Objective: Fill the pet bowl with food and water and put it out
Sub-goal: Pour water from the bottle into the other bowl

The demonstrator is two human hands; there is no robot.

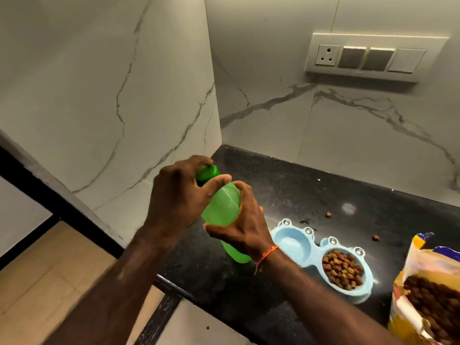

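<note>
Green plastic bottle (pixel 221 207) is held above the tabletop's left edge, tilted, cap end toward the back corner. Left hand (pixel 179 192) has its grip closed over the cap; right hand (pixel 239 225) has its grip closed round the bottle's body. Judged step: unscrewing the cap ahead of pouring.

Black stone tabletop (pixel 286 185) carries the pale blue double pet bowl (pixel 316 247) toward its front edge, just right of the hands. Left compartment (pixel 293 245) appears dry and empty; right compartment holds brown kibble (pixel 342 268). Two stray pieces lie behind the bowl. Open food bag (pixel 428 295) stands at the front right.

Status: food done. Outstanding: water fill, then setting the bowl out.
</note>
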